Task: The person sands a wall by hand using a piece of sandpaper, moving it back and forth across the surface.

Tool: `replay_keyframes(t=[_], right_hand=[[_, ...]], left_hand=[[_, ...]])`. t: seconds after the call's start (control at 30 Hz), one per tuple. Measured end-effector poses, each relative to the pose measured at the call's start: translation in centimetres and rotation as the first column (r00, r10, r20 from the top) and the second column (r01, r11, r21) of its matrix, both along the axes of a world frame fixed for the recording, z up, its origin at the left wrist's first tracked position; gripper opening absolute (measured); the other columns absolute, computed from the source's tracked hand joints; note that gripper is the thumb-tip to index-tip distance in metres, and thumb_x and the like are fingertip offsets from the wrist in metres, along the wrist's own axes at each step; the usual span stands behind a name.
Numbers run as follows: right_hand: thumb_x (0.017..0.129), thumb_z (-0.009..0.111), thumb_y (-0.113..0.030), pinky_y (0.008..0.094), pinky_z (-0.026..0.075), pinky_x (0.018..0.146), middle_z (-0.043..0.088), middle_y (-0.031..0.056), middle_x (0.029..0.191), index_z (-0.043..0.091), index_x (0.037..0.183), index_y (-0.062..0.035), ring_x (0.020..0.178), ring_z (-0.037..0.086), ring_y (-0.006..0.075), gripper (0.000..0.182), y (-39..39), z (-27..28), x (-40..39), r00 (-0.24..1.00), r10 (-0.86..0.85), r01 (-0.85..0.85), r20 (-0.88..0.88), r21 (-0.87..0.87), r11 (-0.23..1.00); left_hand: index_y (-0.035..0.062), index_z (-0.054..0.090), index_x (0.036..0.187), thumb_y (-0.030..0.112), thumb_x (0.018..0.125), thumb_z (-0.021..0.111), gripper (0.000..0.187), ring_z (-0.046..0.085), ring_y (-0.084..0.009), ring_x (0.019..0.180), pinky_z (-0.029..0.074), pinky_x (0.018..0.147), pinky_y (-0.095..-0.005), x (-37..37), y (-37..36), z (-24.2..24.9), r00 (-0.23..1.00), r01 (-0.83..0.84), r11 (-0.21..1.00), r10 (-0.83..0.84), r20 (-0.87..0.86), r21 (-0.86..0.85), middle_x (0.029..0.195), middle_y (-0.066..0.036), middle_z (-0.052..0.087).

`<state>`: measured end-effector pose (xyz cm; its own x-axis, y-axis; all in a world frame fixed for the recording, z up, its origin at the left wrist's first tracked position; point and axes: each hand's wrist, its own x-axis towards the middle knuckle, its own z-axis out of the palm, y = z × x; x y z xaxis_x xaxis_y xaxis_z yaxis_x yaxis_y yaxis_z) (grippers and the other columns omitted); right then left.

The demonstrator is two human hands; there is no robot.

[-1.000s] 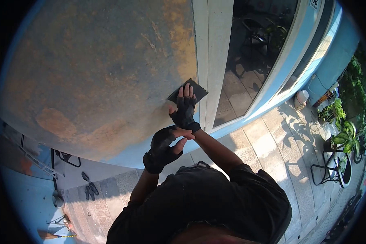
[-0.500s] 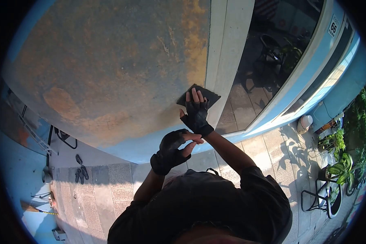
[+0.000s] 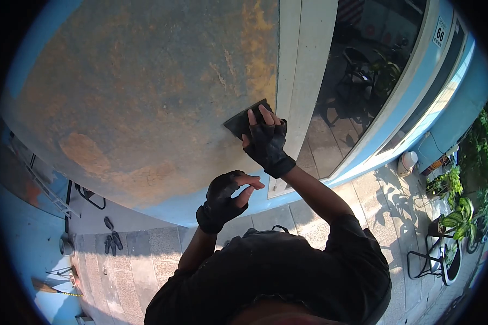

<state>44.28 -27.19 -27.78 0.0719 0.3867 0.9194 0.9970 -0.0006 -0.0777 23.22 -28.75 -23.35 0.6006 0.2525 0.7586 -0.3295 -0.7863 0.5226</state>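
My right hand (image 3: 267, 142), in a black fingerless glove, presses a dark sheet of sandpaper (image 3: 238, 123) against the patchy grey-brown wall (image 3: 162, 86). Its fingers lie over the sheet, close to the pale frame at the wall's right edge. Lower and to the left, my left hand (image 3: 226, 199) wears a matching glove. Nothing shows in it; the fingers are bent, with a gap between them and the thumb. It hovers in front of the blue lower band of the wall, apart from the right hand.
A pale door frame (image 3: 301, 70) and dark glass (image 3: 358, 81) stand to the right. Black footwear (image 3: 114, 242) lies on the tiled floor (image 3: 162, 254) at left, near a broom (image 3: 47, 287). At right are a white bucket (image 3: 408, 161), potted plants (image 3: 461, 219) and a black-framed chair (image 3: 425, 264).
My right hand and the sandpaper have slid up and left along the wall, and the sheet has turned. My left hand has shifted slightly left, farther from the right wrist.
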Motion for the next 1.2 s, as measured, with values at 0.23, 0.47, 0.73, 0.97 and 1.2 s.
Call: replay_keyframes(t=[0.23, 0.47, 0.73, 0.97, 1.2], right_hand=[[0.084, 0.068, -0.040, 0.0597, 0.033, 0.108, 0.036, 0.0215, 0.160, 0.054, 0.145, -0.0048, 0.142, 0.039, 0.0417, 0.071, 1.0, 4.7, 2.0, 0.988, -0.083, 0.082, 0.132, 0.014, 0.997], [0.092, 0.060, -0.048, 0.0656, 0.025, 0.113, 0.029, 0.0205, 0.166, 0.050, 0.149, -0.0050, 0.151, 0.029, 0.0425, 0.073, 2.5, 11.2, 2.9, 0.984, -0.040, 0.027, 0.174, 0.074, 0.997], [0.090, 0.060, -0.050, 0.0655, 0.014, 0.118, 0.027, 0.0179, 0.168, 0.041, 0.156, -0.0081, 0.155, 0.024, 0.0392, 0.080, 2.3, 12.3, 2.7, 0.989, -0.030, 0.022, 0.148, 0.055, 0.998], [0.089, 0.064, -0.047, 0.0656, 0.020, 0.117, 0.028, 0.0178, 0.168, 0.042, 0.157, -0.0145, 0.155, 0.026, 0.0387, 0.078, 1.1, 12.9, 3.4, 0.982, 0.019, -0.025, 0.189, 0.028, 0.999], [0.086, 0.069, -0.046, 0.0665, 0.023, 0.116, 0.029, 0.0161, 0.168, 0.043, 0.156, -0.0181, 0.155, 0.026, 0.0374, 0.080, 1.1, 13.2, 3.6, 0.979, -0.002, 0.004, 0.206, -0.007, 1.000]], left_hand=[[0.0037, 0.069, 0.106, -0.001, 0.087, 0.068, 0.019, 0.074, -0.0248, 0.078, 0.057, 0.075, -0.0347, 0.1, 0.2, 0.3, 1.000, -0.025, 1.000, 0.025, -0.003, 0.019, 0.090, -0.009, 0.078], [0.0036, 0.070, 0.104, -0.001, 0.087, 0.068, 0.018, 0.073, -0.0245, 0.078, 0.057, 0.074, -0.0338, 0.6, 0.2, 0.5, 0.999, -0.038, 0.998, 0.039, -0.025, 0.044, 0.090, -0.009, 0.078], [0.0037, 0.070, 0.105, -0.001, 0.087, 0.068, 0.018, 0.074, -0.0243, 0.078, 0.057, 0.074, -0.0338, 0.6, 0.1, 0.9, 0.999, -0.032, 0.999, 0.032, 0.000, 0.030, 0.090, -0.010, 0.078], [0.0037, 0.070, 0.106, 0.001, 0.089, 0.068, 0.017, 0.075, -0.0240, 0.079, 0.058, 0.076, -0.0338, 0.4, 0.5, 0.0, 1.000, -0.024, 0.999, 0.024, -0.008, 0.029, 0.091, -0.010, 0.079], [0.0042, 0.071, 0.105, 0.002, 0.089, 0.068, 0.016, 0.074, -0.0239, 0.077, 0.057, 0.075, -0.0340, 0.7, 0.5, -0.1, 1.000, -0.017, 1.000, 0.017, 0.013, 0.023, 0.091, -0.008, 0.079]])
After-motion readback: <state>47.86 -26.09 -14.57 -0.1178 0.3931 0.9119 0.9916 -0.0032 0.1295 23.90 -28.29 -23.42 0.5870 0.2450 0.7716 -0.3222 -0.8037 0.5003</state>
